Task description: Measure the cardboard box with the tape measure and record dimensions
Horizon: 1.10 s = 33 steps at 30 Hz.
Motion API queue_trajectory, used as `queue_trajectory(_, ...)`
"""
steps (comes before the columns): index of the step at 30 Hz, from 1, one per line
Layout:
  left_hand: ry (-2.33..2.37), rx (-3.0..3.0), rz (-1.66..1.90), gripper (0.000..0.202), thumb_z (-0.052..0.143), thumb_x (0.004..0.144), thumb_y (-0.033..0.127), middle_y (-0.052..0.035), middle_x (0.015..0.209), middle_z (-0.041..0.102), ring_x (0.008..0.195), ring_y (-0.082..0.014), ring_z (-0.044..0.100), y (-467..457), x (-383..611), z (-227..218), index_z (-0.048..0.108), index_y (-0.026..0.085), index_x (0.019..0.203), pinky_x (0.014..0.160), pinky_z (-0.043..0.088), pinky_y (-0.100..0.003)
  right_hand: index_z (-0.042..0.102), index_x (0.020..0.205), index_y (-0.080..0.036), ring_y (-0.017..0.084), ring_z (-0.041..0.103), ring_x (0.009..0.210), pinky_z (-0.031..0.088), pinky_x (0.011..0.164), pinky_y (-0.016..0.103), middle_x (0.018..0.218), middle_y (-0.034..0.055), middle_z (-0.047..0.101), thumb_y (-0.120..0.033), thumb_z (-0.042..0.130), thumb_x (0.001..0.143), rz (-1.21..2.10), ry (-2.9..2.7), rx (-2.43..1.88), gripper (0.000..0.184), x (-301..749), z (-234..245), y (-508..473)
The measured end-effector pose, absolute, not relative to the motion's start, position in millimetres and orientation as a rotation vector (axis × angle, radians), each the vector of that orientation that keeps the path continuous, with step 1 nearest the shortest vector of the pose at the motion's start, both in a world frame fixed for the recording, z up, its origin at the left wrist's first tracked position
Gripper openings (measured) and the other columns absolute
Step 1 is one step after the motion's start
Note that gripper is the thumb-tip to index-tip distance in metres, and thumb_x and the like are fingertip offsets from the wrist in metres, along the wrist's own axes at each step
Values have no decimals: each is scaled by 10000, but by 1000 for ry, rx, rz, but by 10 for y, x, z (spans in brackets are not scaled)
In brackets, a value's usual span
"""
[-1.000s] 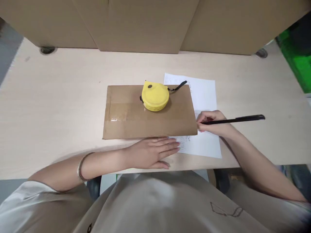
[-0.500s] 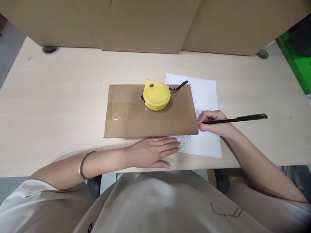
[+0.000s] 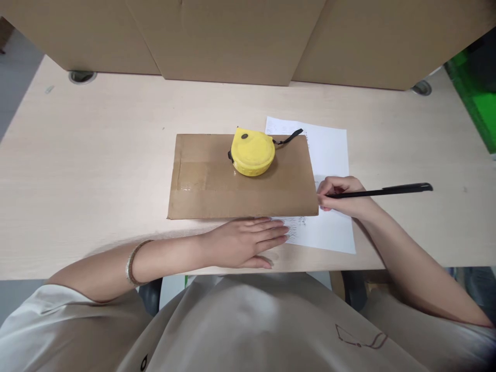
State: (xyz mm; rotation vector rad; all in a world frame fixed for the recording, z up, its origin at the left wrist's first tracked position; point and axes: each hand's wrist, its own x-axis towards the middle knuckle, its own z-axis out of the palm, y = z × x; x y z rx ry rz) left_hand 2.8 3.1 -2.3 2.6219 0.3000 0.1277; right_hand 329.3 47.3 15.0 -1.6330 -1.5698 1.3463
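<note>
A flat cardboard sheet [image 3: 217,186] lies mid-desk with a yellow tape measure [image 3: 252,152] on its far part, its black strap trailing right. A white paper sheet [image 3: 329,155] with handwriting lies partly under the cardboard's right end. My right hand [image 3: 343,197] rests on the paper at the cardboard's right edge, fingers closed on a black pen [image 3: 383,191] whose tip touches the paper. My left hand [image 3: 244,243] lies flat on the desk just below the cardboard's near edge, fingers stretched out and touching the paper's lower corner. A bangle is on that wrist.
The light wooden desk [image 3: 96,170] runs to a tall cardboard panel [image 3: 232,36] at the back. Cable grommets sit at the back left [image 3: 82,76] and back right [image 3: 421,88]. A green object [image 3: 478,103] stands beyond the right edge.
Both hands hold their places. The view has shifted slightly, and nothing on the desk has moved.
</note>
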Motion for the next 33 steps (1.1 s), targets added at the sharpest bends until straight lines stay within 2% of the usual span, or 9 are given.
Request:
queue_trajectory(8, 276, 2651, 228, 695, 443, 1165, 559, -140, 1735, 523, 1683, -256, 431, 16, 13, -46, 527, 65, 1647, 1426, 334, -391, 644, 557, -197, 108, 522, 476, 383, 479, 233, 512, 33, 621, -416, 966, 635, 1362, -1555, -1643, 397, 3291, 169, 475)
queue_trajectory(21, 285, 2636, 165, 715, 394, 1177, 565, -131, 1748, 496, 1698, -254, 398, 23, 27, -1, 504, 49, 1660, 1442, 290, -378, 631, 572, -212, 115, 527, 464, 403, 457, 244, 511, 18, 616, -496, 987, 675, 1331, -1602, -1609, 467, 3280, 193, 470)
queue_trajectory(27, 298, 2618, 123, 694, 407, 1172, 576, -119, 1751, 495, 1708, -237, 380, 27, 35, 10, 522, 95, 1659, 1444, 284, -373, 613, 553, -212, 107, 512, 450, 385, 451, 239, 504, 15, 598, -450, 979, 655, 1334, -1579, -1627, 448, 3292, 187, 471)
queue_trajectory(33, 282, 2648, 191, 710, 409, 1172, 569, -132, 1742, 507, 1695, -253, 407, 18, 27, -18, 513, 61, 1657, 1438, 302, -378, 626, 564, -211, 113, 505, 462, 375, 450, 245, 515, 22, 601, -473, 977, 673, 1329, -1620, -1621, 452, 3302, 191, 474)
